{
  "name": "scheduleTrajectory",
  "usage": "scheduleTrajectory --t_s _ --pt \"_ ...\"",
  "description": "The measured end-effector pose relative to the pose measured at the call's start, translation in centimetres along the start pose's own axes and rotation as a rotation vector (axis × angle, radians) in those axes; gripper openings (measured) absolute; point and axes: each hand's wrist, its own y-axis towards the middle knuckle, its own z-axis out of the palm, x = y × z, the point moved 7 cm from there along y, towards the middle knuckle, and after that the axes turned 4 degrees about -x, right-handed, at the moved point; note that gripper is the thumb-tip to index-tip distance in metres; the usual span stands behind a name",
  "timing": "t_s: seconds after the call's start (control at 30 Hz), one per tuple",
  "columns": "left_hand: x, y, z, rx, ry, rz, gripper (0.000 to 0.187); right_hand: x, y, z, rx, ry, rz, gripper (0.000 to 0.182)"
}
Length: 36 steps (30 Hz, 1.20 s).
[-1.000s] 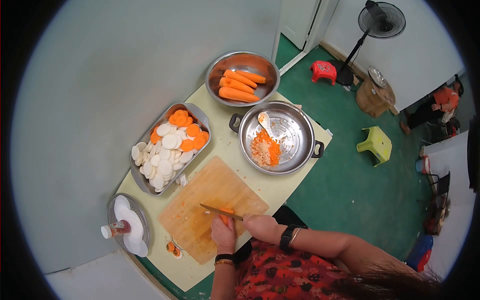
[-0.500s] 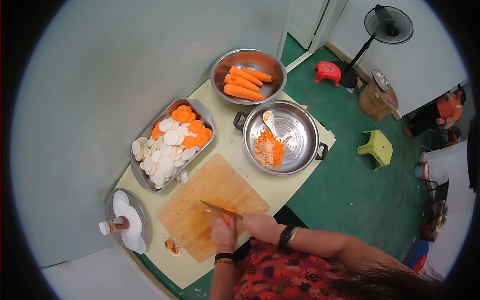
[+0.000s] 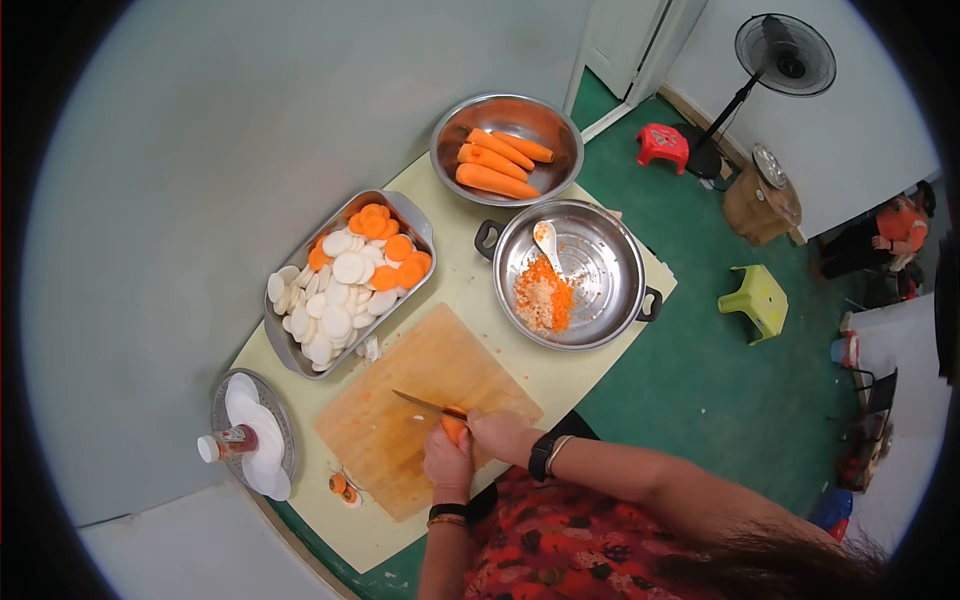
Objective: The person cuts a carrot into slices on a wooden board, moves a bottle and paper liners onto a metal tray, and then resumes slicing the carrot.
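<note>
Between the two hands, on the wooden cutting board (image 3: 400, 400), the left hand (image 3: 447, 462) pins an orange carrot piece (image 3: 453, 429) whose long axis runs toward the body, while the right hand (image 3: 500, 434) closes around a steel knife (image 3: 425, 404) crossing it.

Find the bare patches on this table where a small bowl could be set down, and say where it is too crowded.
Bare board lies past the knife, toward the tray of slices. Bare table runs between tray and pan. Crowded: the near board edge, where the left hand holds a carrot and the right hand the knife.
</note>
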Motion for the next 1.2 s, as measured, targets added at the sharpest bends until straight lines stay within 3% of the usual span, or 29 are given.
scheduleTrajectory --t_s 0.2,0.4,0.7,1.1,1.2 --pt "0.2 -0.1 0.2 -0.004 -0.003 -0.019 0.047 -0.8 0.3 0.2 0.032 0.054 -0.025 0.015" --pt "0.2 -0.3 0.5 -0.028 0.002 -0.011 0.045 -0.2 -1.6 -2.4 -0.124 0.035 -0.112 0.021" --pt "0.1 -0.2 0.3 -0.016 0.021 -0.015 0.044 1.4 -2.6 -2.4 -0.169 -0.093 -0.190 0.010" --pt "0.4 -0.4 0.7 0.005 0.046 -0.017 0.045 1.5 -3.9 -3.3 -0.121 -0.057 -0.181 0.007" --pt "0.4 -0.4 0.9 0.015 0.040 -0.013 0.044 0.9 -4.8 -3.6 -0.020 -0.021 -0.064 0.008"
